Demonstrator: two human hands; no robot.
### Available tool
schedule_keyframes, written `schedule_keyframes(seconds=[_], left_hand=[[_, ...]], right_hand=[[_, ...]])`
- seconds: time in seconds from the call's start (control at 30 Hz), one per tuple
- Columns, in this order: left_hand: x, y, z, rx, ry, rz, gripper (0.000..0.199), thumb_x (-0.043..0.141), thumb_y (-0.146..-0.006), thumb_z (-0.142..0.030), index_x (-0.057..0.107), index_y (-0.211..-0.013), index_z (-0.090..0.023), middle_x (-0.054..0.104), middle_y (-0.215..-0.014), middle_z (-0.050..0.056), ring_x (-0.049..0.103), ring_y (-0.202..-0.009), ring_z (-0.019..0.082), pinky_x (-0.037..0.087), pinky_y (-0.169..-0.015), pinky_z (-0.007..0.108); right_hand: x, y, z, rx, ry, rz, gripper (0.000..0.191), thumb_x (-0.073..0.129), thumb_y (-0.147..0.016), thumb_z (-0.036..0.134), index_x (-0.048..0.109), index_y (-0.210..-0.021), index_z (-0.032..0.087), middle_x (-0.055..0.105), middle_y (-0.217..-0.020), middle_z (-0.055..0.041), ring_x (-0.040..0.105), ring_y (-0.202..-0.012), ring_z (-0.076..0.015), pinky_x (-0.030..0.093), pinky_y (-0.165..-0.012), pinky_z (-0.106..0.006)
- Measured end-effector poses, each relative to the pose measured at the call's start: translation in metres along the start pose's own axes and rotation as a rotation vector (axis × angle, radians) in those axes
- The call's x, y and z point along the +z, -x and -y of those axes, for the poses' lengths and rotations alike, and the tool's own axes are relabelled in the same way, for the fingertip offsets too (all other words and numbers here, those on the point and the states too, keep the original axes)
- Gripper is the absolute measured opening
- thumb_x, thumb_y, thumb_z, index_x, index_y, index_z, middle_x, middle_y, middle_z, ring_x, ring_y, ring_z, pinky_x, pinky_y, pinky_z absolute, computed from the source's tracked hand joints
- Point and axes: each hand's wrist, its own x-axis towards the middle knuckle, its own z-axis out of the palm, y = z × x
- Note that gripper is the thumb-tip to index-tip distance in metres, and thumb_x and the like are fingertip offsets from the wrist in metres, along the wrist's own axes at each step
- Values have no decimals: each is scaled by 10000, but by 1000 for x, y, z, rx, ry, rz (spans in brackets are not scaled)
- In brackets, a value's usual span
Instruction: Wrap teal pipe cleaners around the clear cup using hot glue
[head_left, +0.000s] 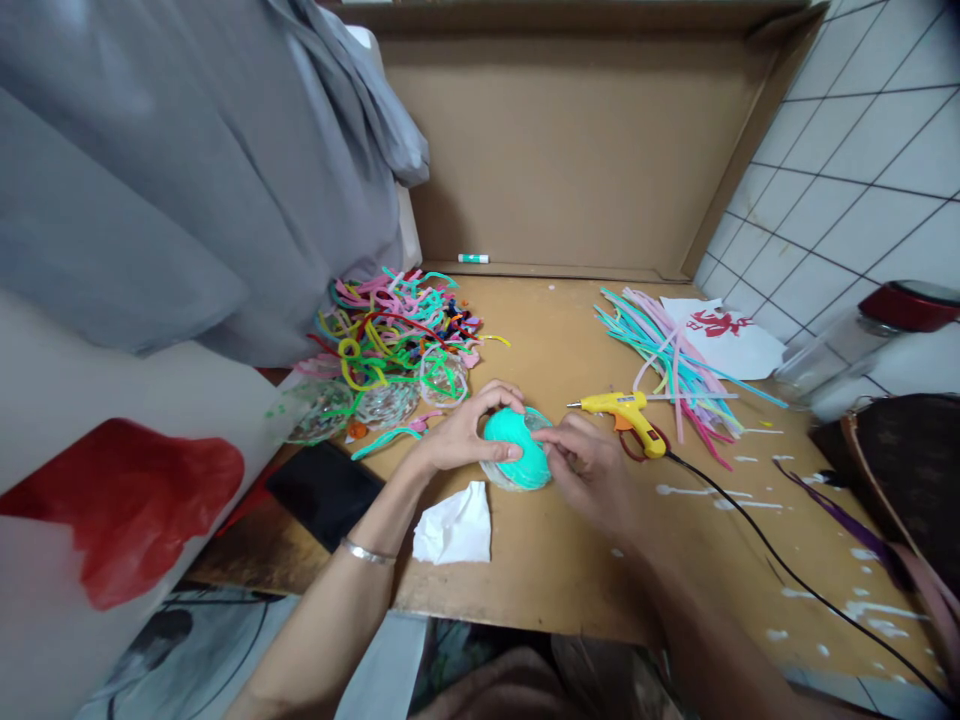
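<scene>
- Clock centre: turquoise disc [519,452] over clear plastic, above the table [540,350]. The left hand [457,435] grips it; the right hand [592,465] has bent fingers at its edge, grip unclear.
- Between two and three: yellow glue gun [619,405], close to the right hand; its cord [772,550] trails toward four.
- Ten: tangled fuzzy sticks [390,335]. Two: straighter bundle [667,350], against paper [739,345] with a red pattern.
- Seven: white tissue [454,525], near the left forearm.
- Between eleven and twelve: marker [473,259], label illegible.
- Three: brown patterned bag [907,460]; gun's label unreadable.
</scene>
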Motion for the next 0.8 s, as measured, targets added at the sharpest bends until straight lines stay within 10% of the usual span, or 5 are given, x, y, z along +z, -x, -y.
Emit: schedule_keyframes(seconds=[0.8], left_hand=[[6, 6, -10, -16, 66, -54, 395, 751, -745, -323, 587, -1072, -174, 626, -1159, 99, 575, -1121, 253, 440, -999, 380]], right_hand=[[-2, -2, 2, 39, 22, 6, 225, 490, -870, 128, 693, -937, 199, 537, -694, 2, 511, -606, -121, 360, -532, -244]])
